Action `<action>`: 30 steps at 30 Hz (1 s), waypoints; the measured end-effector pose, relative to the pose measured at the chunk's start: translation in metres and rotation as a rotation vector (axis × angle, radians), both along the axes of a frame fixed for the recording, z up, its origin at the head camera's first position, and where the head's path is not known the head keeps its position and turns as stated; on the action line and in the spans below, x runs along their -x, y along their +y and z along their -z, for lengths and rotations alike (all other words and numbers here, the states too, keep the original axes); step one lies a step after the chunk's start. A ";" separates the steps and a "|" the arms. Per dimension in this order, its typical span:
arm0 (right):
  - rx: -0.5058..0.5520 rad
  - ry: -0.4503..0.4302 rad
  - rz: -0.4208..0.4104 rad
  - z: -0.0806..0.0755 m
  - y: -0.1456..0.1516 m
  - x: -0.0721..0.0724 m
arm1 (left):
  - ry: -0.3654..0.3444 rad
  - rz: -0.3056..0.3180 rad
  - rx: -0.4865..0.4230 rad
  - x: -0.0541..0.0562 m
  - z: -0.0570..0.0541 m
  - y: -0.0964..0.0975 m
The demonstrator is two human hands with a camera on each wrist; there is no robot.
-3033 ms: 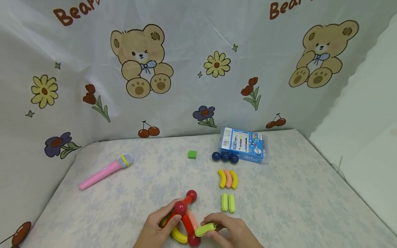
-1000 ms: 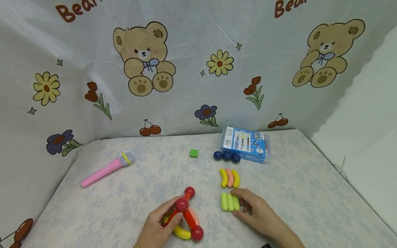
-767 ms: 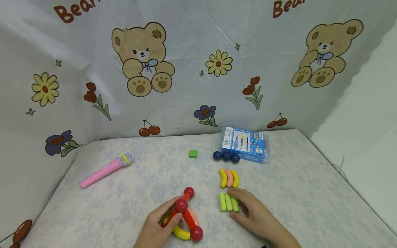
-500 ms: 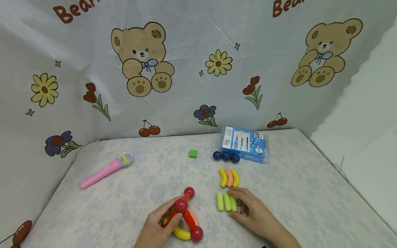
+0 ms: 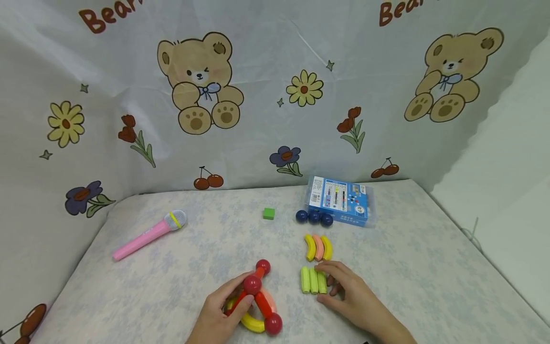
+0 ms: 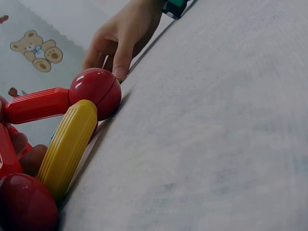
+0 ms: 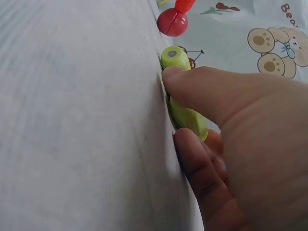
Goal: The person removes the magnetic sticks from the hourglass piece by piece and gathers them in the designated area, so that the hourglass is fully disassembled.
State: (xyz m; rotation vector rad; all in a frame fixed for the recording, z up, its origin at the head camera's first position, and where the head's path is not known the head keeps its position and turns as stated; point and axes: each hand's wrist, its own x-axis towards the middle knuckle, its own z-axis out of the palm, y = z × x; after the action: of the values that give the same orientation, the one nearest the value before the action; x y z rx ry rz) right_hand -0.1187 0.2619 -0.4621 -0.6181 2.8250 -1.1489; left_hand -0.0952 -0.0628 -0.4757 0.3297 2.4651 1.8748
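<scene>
Your left hand [image 5: 218,308]: gripping red-ball frame [image 5: 263,304]; hold steady. Your right hand [image 5: 349,292]: thumb and forefinger pinching lime-green rods [image 5: 314,281], row of three, just left of palm; square ends gently, clear of curved rods [image 5: 318,248] beyond.

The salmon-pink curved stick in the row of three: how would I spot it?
Find the flat blue box at the back, then the shiny navy balls in front of it. Nearer still, just beyond three straight light-green sticks, lies the salmon-pink curved stick. It is the pink one between two yellow curved sticks.
</scene>
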 end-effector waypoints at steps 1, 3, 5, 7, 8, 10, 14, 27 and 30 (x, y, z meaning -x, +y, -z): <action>-0.002 0.003 0.001 0.000 0.000 0.000 | -0.005 0.000 -0.003 0.000 0.000 0.000; -0.009 0.012 0.007 0.000 -0.001 -0.001 | -0.003 0.005 0.005 0.000 0.000 0.000; -0.015 0.018 0.011 0.000 -0.001 -0.001 | -0.003 0.006 0.012 0.000 0.000 0.000; -0.022 0.018 0.021 0.000 -0.002 -0.001 | -0.007 0.004 0.010 0.000 0.000 0.000; -0.026 0.015 0.027 -0.001 -0.002 -0.001 | -0.005 0.002 0.014 0.000 0.000 0.000; -0.034 0.009 0.041 -0.001 -0.003 -0.001 | 0.002 -0.005 0.014 -0.001 0.000 0.000; -0.040 0.021 0.061 -0.002 -0.004 -0.001 | 0.034 -0.017 0.013 -0.001 0.000 0.000; 0.120 0.252 -0.008 0.002 -0.014 -0.008 | 0.098 -0.023 0.002 0.000 0.002 0.000; 0.141 0.222 -0.039 0.002 -0.018 -0.011 | 0.152 -0.011 0.001 -0.001 0.004 0.000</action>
State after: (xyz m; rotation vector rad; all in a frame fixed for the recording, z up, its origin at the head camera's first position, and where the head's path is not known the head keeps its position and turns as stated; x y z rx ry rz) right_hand -0.1074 0.2438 -0.4638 -0.8561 2.9124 -1.3613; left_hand -0.0938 -0.0632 -0.4799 0.4772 2.5671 1.9198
